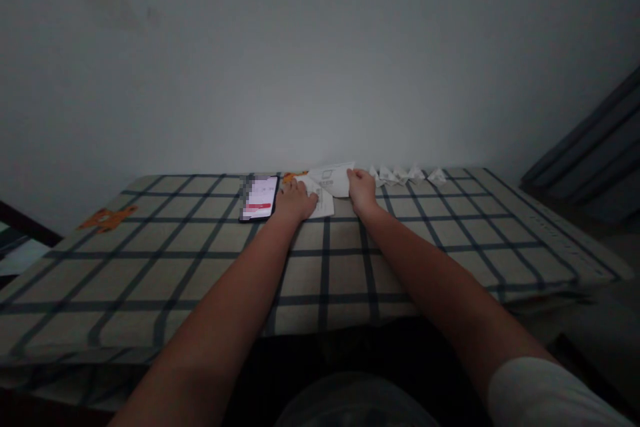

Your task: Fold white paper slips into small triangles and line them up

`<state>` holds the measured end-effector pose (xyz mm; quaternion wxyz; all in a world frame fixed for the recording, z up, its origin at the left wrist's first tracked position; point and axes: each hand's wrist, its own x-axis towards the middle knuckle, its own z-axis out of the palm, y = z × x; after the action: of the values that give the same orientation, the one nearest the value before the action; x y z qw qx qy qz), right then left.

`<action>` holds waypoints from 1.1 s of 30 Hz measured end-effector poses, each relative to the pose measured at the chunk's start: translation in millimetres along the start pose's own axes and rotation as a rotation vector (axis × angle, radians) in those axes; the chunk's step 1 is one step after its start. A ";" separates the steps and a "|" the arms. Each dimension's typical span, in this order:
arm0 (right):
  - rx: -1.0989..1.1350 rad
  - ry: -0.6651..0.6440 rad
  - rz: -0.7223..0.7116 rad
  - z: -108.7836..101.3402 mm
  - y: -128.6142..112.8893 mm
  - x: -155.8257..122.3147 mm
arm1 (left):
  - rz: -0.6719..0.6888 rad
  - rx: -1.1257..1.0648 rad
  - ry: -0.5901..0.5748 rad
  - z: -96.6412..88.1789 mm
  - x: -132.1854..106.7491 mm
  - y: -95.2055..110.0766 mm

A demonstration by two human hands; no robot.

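A stack of printed white paper lies on the checked cloth, with my left hand pressed flat over its left part, fingers spread. My right hand pinches the right edge of a sheet of paper that is lifted and slants up from the stack. The left end of that sheet runs behind my left fingers. Just left of my left hand lies a phone with its screen lit. Beyond my right hand stand several small folded white paper pieces in a row.
The checked tablecloth covers the table up to a plain grey wall. An orange printed patch shows at the left. Dark striped fabric hangs at the far right.
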<state>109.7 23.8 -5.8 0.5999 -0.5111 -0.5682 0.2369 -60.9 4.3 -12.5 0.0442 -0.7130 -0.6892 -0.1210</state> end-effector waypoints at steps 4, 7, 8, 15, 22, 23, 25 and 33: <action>0.000 0.053 -0.064 -2.9 -11.9 -5.0 | 0.011 0.000 0.061 3.4 -3.3 0.3; 0.003 0.017 -0.122 -1.3 -21.4 -10.8 | 0.139 -0.013 0.166 4.6 -5.0 -0.8; 0.003 0.006 -0.149 -0.8 -23.4 -12.0 | 0.201 -0.025 0.171 5.1 -4.5 -1.2; -0.002 0.118 -0.111 -5.0 -22.8 -9.0 | 0.261 -0.054 0.012 11.6 5.0 -3.8; 0.064 0.306 -0.171 -13.6 -29.2 -5.5 | 0.223 -0.026 0.005 12.9 5.5 -1.8; 0.069 0.316 -0.196 -14.6 -31.3 -6.2 | 0.223 -0.026 0.007 13.0 5.6 -1.3; 0.071 0.341 -0.237 -16.0 -35.8 -8.6 | 0.217 -0.032 0.010 13.1 5.6 -0.6; -0.044 0.038 -0.458 -7.1 -40.1 -26.8 | 0.230 -0.306 0.179 -3.0 -2.2 -3.1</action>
<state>97.9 -16.4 19.1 0.6374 -0.3859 -0.6630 0.0723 -64.4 1.6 -10.5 0.0102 -0.7719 -0.5702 -0.2811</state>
